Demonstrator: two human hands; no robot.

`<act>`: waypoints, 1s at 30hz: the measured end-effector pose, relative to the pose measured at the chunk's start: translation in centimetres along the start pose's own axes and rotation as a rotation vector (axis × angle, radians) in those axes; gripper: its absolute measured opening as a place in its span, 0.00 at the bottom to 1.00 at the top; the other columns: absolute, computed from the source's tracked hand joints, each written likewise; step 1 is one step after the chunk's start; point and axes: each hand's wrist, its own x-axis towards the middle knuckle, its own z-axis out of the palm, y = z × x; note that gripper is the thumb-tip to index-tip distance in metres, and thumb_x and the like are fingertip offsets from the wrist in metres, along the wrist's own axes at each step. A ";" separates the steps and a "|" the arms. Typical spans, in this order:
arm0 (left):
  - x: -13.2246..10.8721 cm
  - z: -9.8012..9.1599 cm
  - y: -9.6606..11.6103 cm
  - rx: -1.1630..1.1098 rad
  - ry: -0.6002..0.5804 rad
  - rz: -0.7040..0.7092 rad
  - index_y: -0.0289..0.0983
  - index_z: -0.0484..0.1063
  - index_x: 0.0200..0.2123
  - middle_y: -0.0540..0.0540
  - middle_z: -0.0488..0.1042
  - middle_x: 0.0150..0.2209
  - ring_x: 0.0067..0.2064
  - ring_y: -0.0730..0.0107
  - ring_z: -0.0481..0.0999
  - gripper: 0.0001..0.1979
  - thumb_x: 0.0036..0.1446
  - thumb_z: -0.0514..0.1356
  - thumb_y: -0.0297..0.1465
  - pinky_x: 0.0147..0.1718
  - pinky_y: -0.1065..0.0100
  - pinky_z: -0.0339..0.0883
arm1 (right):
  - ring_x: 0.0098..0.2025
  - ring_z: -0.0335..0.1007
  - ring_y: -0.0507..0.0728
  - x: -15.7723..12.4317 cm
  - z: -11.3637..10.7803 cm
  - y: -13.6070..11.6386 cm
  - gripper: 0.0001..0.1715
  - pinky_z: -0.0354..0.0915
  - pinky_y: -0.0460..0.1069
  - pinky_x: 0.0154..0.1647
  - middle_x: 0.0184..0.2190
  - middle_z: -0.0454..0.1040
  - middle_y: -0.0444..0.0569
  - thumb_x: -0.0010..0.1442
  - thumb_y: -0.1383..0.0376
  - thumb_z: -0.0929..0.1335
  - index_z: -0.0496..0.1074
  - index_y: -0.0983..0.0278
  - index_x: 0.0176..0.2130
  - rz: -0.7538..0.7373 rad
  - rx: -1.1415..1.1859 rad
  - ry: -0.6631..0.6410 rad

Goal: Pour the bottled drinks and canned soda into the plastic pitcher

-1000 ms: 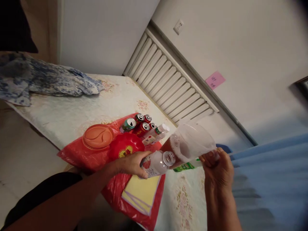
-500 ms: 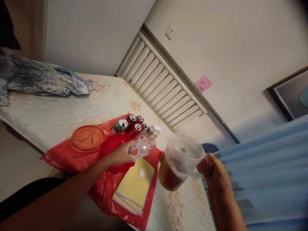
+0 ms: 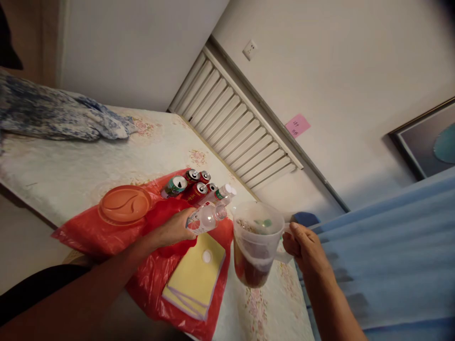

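The person's left hand [image 3: 177,226] is curled around a clear plastic bottle [image 3: 202,220] with a printed label, its open mouth pointing toward a translucent measuring jug [image 3: 252,255]. The right hand [image 3: 307,244] has its grip closed round the jug's handle; brown liquid, foamy on top, fills the lower part. Bottle and jug are apart, both over the surface [image 3: 167,137], which wears a pale floral cover — whether the jug's base touches it cannot be told.

Under the left arm a red plastic sheet [image 3: 156,279] carries folded yellow cloths [image 3: 194,284] with a white disc [image 3: 206,256] on top. A red dish [image 3: 161,213] is partly hidden by the left hand, and a round orange dish [image 3: 124,203] sits beside it. Beyond the bottle stand a green can [image 3: 174,187], red cans [image 3: 196,193] and white-capped bottles [image 3: 223,192], which overlap too closely to count.

Farther off lie a blue-patterned fabric [image 3: 64,113], cut off at the frame edge, and a white radiator [image 3: 234,113]. The wall bears a socket [image 3: 250,49], a pink note [image 3: 297,125] — its writing unreadable — and a cropped framed picture [image 3: 426,137] above a blue curtain [image 3: 384,246].
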 end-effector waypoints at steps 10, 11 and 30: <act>-0.1 0.1 0.2 -0.040 -0.020 -0.011 0.39 0.68 0.48 0.46 0.77 0.44 0.43 0.60 0.77 0.27 0.39 0.61 0.24 0.39 0.67 0.69 | 0.17 0.38 0.44 0.6 0.7 -1.3 0.33 0.37 0.44 0.17 0.15 0.49 0.34 0.53 0.43 0.74 0.59 0.61 0.20 -0.001 -0.153 -0.006; -0.1 0.1 0.2 -0.042 -0.020 -0.014 0.39 0.68 0.48 0.46 0.77 0.44 0.43 0.60 0.77 0.28 0.39 0.62 0.24 0.39 0.67 0.69 | 0.17 0.38 0.44 0.6 0.7 -1.3 0.33 0.38 0.44 0.17 0.15 0.49 0.34 0.53 0.43 0.74 0.58 0.61 0.20 -0.002 -0.159 -0.003; 0.2 0.2 -0.6 0.042 0.016 0.012 0.40 0.69 0.47 0.46 0.77 0.44 0.42 0.61 0.77 0.27 0.38 0.62 0.25 0.38 0.67 0.69 | 0.15 0.42 0.46 2.3 -0.1 -1.9 0.31 0.41 0.45 0.16 0.13 0.52 0.35 0.55 0.40 0.70 0.60 0.60 0.23 0.023 -0.376 -0.097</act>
